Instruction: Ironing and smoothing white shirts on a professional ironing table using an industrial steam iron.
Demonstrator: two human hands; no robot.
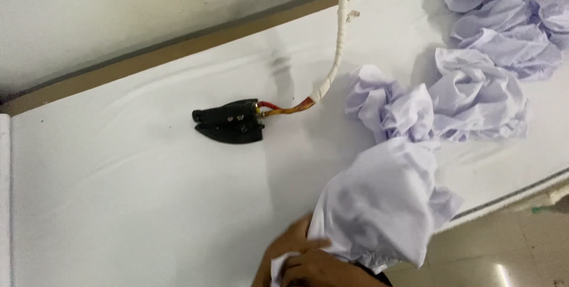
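Observation:
A crumpled pale lavender garment (385,204) is bunched up over the near edge of the white padded table (118,192). My left hand (288,246) grips its lower left corner, fingers pressed on the cloth. Just to the right and lower, my right hand (325,272) is closed on the same garment's bottom edge. Both hands are cut off by the bottom of the frame.
A black iron (230,122) rests on the table's middle; its tape-wrapped cord (338,38) rises to the top edge. More crumpled lavender garments (474,67) are piled at the right. A wall runs along the far side, and tiled floor (504,251) shows at the bottom right.

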